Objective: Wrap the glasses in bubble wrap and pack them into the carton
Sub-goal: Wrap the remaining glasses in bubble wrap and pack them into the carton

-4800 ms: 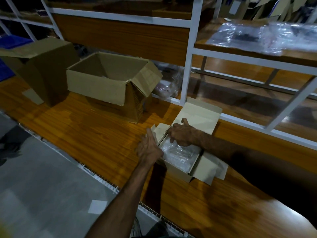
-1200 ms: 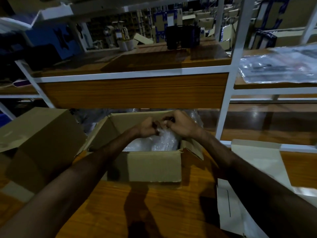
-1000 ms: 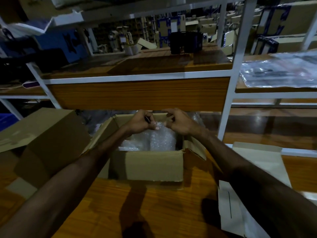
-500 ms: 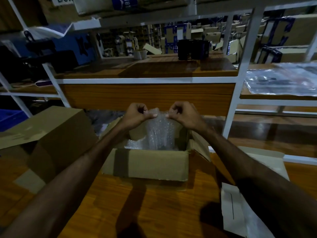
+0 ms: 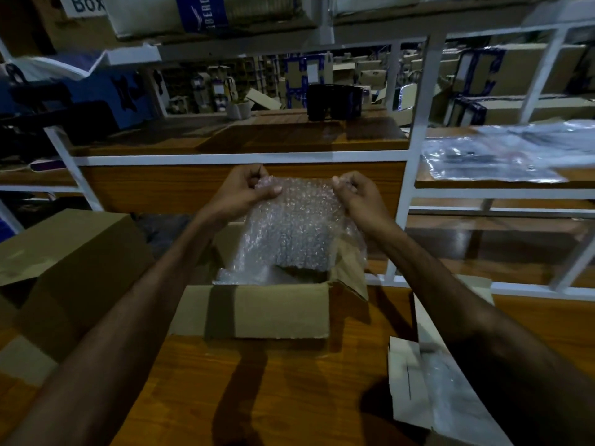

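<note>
A sheet of bubble wrap (image 5: 291, 226) hangs upright above an open brown supply box (image 5: 257, 312) on the wooden table. My left hand (image 5: 240, 196) pinches its top left corner and my right hand (image 5: 359, 197) pinches its top right corner. More bubble wrap (image 5: 240, 275) lies inside the box. At the lower right lies the small white carton (image 5: 415, 391) with its flaps open and something clear and wrapped inside, partly hidden by my right arm.
A second brown carton (image 5: 64, 272) stands at the left. White shelf posts (image 5: 409, 194) and a wooden shelf (image 5: 244, 140) rise right behind the box. Clear plastic sheets (image 5: 505, 156) lie on the right shelf. Bare wooden table (image 5: 257, 397) lies in front.
Both hands have left the small white carton and moved to the brown box. They have lifted a bubble wrap sheet up out of it and spread its top edge apart.
</note>
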{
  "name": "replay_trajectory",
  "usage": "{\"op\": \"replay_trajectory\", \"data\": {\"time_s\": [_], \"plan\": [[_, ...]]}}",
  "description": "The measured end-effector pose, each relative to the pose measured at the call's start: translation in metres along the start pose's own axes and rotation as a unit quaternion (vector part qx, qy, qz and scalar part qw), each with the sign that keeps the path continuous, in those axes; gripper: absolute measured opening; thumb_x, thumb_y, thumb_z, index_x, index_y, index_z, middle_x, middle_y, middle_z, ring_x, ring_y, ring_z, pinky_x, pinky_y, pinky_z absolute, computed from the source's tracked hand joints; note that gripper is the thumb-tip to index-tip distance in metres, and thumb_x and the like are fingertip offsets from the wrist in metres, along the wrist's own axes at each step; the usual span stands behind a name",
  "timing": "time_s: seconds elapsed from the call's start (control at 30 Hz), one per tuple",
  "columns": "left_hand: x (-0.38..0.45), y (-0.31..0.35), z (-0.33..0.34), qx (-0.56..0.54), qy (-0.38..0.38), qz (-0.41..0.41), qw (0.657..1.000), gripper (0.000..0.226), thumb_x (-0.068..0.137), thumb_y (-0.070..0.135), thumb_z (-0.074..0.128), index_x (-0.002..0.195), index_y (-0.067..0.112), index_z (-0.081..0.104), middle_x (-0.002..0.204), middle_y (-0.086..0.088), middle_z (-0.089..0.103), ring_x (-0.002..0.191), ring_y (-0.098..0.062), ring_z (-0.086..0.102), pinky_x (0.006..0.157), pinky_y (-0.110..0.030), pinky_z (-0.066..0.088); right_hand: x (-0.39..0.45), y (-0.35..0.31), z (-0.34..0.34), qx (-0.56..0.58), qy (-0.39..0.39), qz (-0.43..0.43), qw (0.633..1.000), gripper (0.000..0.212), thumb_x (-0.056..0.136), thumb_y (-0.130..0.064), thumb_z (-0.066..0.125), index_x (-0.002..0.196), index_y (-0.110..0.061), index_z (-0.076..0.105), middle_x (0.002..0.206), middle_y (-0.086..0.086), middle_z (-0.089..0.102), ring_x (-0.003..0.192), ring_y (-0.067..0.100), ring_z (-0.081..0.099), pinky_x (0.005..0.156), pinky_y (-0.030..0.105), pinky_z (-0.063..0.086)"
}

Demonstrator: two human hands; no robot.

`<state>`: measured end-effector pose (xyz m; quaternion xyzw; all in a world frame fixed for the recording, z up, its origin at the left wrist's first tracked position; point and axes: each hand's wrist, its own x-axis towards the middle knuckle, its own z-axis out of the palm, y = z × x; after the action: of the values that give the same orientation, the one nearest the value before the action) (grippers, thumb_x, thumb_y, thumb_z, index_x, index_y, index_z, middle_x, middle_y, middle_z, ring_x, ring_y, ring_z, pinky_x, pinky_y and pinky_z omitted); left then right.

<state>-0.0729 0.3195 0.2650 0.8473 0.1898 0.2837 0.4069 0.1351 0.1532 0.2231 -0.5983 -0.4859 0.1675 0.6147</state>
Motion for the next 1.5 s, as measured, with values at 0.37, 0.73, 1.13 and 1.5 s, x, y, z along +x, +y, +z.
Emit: {"op": "replay_trajectory", "data": {"time_s": [0.37,0.73,1.13,1.5], "plan": [[-0.029,0.075,0.050,0.008,-0.030,-0.007,0.999,0.028,0.091,0.022,0.076,0.113,0.007,0.065,0.112,-0.002,0.071,0.105,-0.018,0.069,0.095,-0.045,0.056,-0.049,-0.022,-0.054,0.243,0.011,0.096,0.965,0.030,0.100,-0.037,0.067,0.114,-0.010,0.067,0.123,0.019,0.071,0.119,0.038,0.067,0.105,0.052,0.055],[-0.108,0.122,0.146,0.064,-0.201,-0.057,0.976,0.042,0.093,0.021,0.074,0.134,0.018,0.067,0.133,0.013,0.061,0.102,0.008,0.065,0.079,-0.016,0.055,-0.137,-0.010,-0.130,0.036,0.023,0.002,0.999,0.025,0.107,-0.032,0.057,0.103,-0.008,0.061,0.100,0.005,0.066,0.084,-0.001,0.066,0.073,0.017,0.052],[-0.157,0.111,0.214,0.111,-0.219,-0.119,0.962,0.041,0.090,0.045,0.077,0.085,0.005,0.071,0.082,-0.002,0.074,0.074,-0.015,0.070,0.068,-0.031,0.055,-0.224,0.031,-0.215,0.003,0.093,0.089,0.992,0.027,0.102,-0.028,0.066,0.103,-0.002,0.064,0.086,0.009,0.067,0.057,0.004,0.060,0.045,0.024,0.047],[-0.181,0.071,0.241,-0.105,-0.254,-0.145,0.950,0.024,0.082,0.031,0.082,0.070,0.013,0.074,0.066,-0.001,0.067,0.053,-0.010,0.061,0.054,-0.021,0.049,-0.266,0.064,-0.254,-0.014,-0.007,0.187,0.982,0.016,0.097,-0.017,0.071,0.112,-0.012,0.068,0.102,0.005,0.078,0.097,0.032,0.074,0.082,0.050,0.059]]}}
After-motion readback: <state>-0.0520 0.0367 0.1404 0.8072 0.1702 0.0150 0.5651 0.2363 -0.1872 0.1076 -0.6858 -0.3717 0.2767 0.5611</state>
